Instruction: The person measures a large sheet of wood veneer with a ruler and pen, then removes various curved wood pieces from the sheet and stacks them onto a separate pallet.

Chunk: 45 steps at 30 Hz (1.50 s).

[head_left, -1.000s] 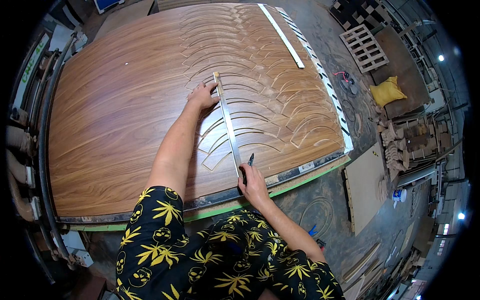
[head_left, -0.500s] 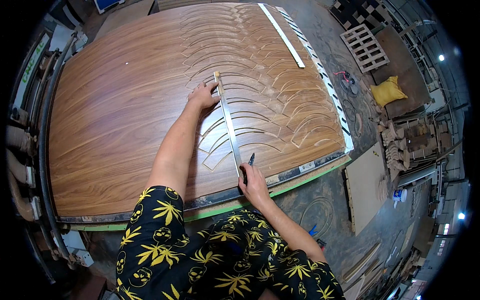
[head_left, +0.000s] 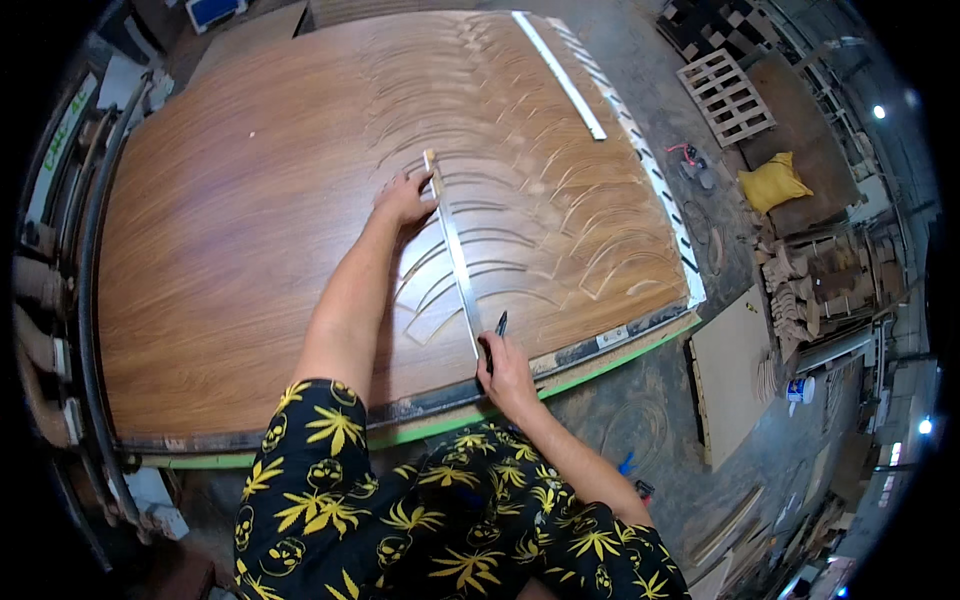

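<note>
A large wood-grain sheet (head_left: 230, 260) lies before me, with rows of curved strip outlines (head_left: 500, 240) cut into its right half. Across the cuts runs a long, narrow metal straightedge (head_left: 457, 255), slanting from far to near. Near its far end, my left hand (head_left: 405, 197) holds it by the edge with thumb and fingers. My right hand (head_left: 510, 375) is closed at the near end, beside the sheet's front edge. A dark pen (head_left: 501, 324) sticks up out of its fingers, tip pointing away from me.
A white strip (head_left: 560, 75) lies on the sheet at the far right. Pipes (head_left: 88, 280) stand along the left side. On the dusty floor to the right are a pallet (head_left: 727, 97), a yellow sack (head_left: 775, 183), a board (head_left: 730, 375) and a white bucket (head_left: 800, 390).
The view has shifted slightly and is a little blurred. Both hands stay at the straightedge in nearly the same places, and the pen is still in the right hand.
</note>
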Each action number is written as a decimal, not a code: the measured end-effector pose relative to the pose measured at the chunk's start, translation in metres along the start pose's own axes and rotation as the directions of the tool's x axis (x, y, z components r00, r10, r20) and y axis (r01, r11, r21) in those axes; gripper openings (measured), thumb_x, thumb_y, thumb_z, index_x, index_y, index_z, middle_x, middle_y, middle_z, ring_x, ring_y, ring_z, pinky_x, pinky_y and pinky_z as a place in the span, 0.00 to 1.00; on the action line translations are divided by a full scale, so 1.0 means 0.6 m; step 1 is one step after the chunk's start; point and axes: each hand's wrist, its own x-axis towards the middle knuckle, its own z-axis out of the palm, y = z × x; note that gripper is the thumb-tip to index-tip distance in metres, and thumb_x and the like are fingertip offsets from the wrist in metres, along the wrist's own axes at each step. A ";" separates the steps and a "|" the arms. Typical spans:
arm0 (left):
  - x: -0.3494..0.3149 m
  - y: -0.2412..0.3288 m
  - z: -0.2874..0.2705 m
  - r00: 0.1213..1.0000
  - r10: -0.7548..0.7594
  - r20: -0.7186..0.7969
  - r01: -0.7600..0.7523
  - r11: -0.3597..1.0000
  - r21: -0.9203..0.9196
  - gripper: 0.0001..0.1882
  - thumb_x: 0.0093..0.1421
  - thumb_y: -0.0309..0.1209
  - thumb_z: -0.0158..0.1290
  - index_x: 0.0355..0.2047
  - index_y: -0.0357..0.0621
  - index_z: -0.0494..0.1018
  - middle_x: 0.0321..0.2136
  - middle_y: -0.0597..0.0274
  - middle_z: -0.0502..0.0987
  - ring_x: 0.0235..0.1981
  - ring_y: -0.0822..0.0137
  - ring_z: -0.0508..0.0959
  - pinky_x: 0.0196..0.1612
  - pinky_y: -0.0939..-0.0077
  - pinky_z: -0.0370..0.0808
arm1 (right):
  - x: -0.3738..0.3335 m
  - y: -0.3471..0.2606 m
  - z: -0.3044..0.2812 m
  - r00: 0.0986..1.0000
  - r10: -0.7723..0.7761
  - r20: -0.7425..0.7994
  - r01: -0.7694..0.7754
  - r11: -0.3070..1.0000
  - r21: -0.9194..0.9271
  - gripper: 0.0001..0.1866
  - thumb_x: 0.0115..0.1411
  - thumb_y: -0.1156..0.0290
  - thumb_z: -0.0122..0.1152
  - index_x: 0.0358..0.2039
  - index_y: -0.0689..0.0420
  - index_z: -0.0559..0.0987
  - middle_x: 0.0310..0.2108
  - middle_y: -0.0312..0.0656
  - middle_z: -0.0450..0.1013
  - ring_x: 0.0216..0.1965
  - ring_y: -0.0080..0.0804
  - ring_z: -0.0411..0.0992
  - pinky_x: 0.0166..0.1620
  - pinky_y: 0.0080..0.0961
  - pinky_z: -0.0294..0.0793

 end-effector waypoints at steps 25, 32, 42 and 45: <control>-0.308 0.143 0.050 0.814 -0.030 -0.581 -0.397 0.702 -0.592 0.25 0.62 0.26 0.55 0.60 0.40 0.69 0.35 0.61 0.68 0.35 0.69 0.68 0.42 0.73 0.71 | -0.056 0.044 -0.090 0.922 0.265 0.281 -0.367 0.376 0.851 0.31 0.59 0.81 0.63 0.63 0.57 0.67 0.49 0.42 0.74 0.43 0.26 0.74 0.46 0.22 0.77; -0.381 0.302 0.227 0.868 -0.061 -0.494 -0.416 0.454 -0.788 0.21 0.69 0.27 0.51 0.61 0.38 0.66 0.32 0.69 0.66 0.32 0.75 0.65 0.37 0.78 0.67 | -0.219 0.100 -0.221 0.873 0.475 0.110 -0.166 0.077 0.983 0.31 0.59 0.85 0.61 0.62 0.57 0.66 0.50 0.43 0.72 0.44 0.27 0.73 0.48 0.25 0.77; -0.618 0.670 0.349 0.623 0.745 0.238 -0.130 0.398 -0.908 0.15 0.71 0.38 0.51 0.37 0.36 0.77 0.27 0.71 0.71 0.26 0.79 0.62 0.32 0.82 0.60 | -0.556 0.130 -0.389 0.595 0.672 -0.441 0.029 0.530 0.847 0.27 0.60 0.86 0.59 0.60 0.56 0.67 0.46 0.37 0.72 0.45 0.23 0.69 0.54 0.25 0.70; -0.660 0.744 0.385 0.506 0.774 0.379 -0.061 0.471 -0.880 0.12 0.69 0.36 0.55 0.38 0.39 0.80 0.27 0.71 0.76 0.28 0.81 0.65 0.32 0.84 0.60 | -0.633 0.121 -0.414 0.498 0.702 -0.509 0.052 0.562 0.826 0.29 0.60 0.87 0.59 0.61 0.56 0.67 0.46 0.36 0.72 0.46 0.22 0.68 0.54 0.24 0.69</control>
